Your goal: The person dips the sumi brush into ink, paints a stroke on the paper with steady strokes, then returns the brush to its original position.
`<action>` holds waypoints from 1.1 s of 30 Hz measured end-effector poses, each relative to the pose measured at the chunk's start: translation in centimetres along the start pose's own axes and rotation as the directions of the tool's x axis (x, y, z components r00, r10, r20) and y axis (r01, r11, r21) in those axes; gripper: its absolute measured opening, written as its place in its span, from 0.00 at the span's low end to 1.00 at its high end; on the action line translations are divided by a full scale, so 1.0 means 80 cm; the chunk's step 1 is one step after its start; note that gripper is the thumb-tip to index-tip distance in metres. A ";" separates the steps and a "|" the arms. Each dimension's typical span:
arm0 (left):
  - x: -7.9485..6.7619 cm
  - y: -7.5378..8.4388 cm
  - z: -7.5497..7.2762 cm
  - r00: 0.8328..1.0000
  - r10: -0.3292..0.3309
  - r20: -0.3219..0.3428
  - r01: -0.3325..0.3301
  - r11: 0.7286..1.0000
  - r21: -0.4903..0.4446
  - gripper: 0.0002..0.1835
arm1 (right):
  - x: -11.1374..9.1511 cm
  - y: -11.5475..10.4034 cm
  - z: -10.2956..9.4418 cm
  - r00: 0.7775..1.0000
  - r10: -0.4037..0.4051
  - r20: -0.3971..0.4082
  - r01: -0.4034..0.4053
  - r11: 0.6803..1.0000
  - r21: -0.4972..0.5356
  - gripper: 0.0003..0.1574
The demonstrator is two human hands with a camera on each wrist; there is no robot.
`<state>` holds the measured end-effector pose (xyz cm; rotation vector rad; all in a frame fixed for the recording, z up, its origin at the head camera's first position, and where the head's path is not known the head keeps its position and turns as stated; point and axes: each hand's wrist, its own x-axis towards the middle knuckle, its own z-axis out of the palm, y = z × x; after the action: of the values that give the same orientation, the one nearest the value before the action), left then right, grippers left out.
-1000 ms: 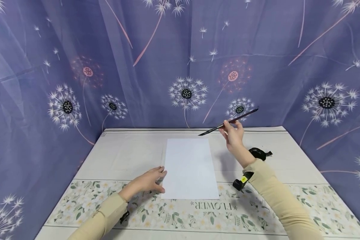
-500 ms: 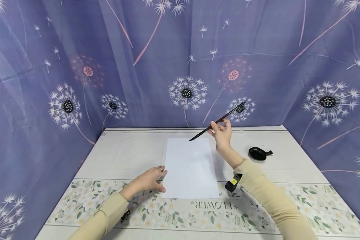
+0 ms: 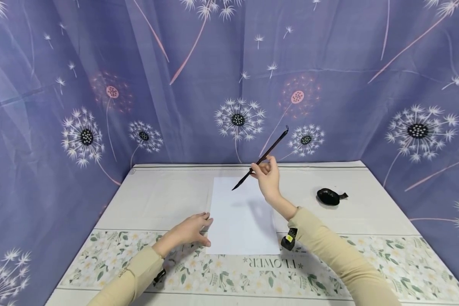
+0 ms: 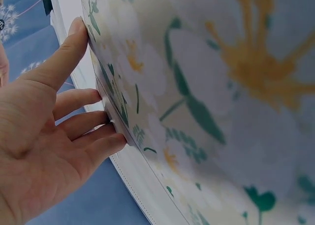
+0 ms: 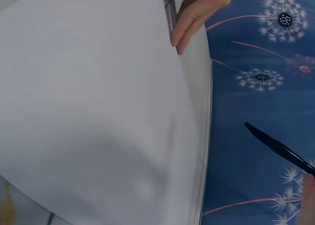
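Note:
A dark writing brush (image 3: 266, 152) is pinched between the thumb and fingers of my right hand (image 3: 268, 180). It slants with its pointed black tip down to the left, held above the upper part of a white sheet of paper (image 3: 237, 229). The brush's shadow falls on the sheet, and the right wrist view shows its dark tip (image 5: 268, 140) apart from the paper. At the sheet's left edge my left hand (image 3: 187, 229) rests with fingers spread and its fingertips touching. In the left wrist view its fingers (image 4: 81, 124) are loosely extended and grip nothing.
A small black glossy dish (image 3: 327, 196) with a short handle stands on the table to the right. The table's cloth (image 3: 168, 195) has a floral band along the front. A purple dandelion-print curtain (image 3: 199, 85) encloses the back and sides.
My right hand has moved left and slightly nearer, bringing the brush over the paper and tilting it more upright. The black dish has come into full view. My left hand has stayed in place.

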<state>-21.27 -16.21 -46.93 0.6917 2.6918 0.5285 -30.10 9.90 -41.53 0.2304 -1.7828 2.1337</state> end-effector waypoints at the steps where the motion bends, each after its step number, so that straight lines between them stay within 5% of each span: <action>1: 0.000 0.000 0.000 1.000 -0.001 -0.001 0.001 1.000 -0.001 0.47 | -0.001 0.001 0.002 1.000 -0.004 0.010 0.004 1.000 -0.007 0.20; 11: -0.003 0.000 0.002 1.000 -0.005 -0.002 0.005 1.000 -0.024 0.46 | -0.010 0.019 0.012 1.000 -0.003 0.019 0.004 0.998 -0.056 0.19; 24: -0.002 0.000 0.002 1.000 -0.007 -0.002 0.007 0.999 -0.031 0.46 | -0.019 0.038 0.016 0.995 0.101 0.015 -0.100 0.992 -0.073 0.23; 33: 0.000 -0.002 0.002 1.000 0.012 -0.002 -0.012 1.000 -0.029 0.46 | -0.025 0.045 0.015 0.999 0.025 0.042 -0.018 0.989 -0.147 0.20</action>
<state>-21.26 -16.30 -47.16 0.6997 2.6777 0.5696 -29.68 7.83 -45.31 0.2230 -1.9656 2.0151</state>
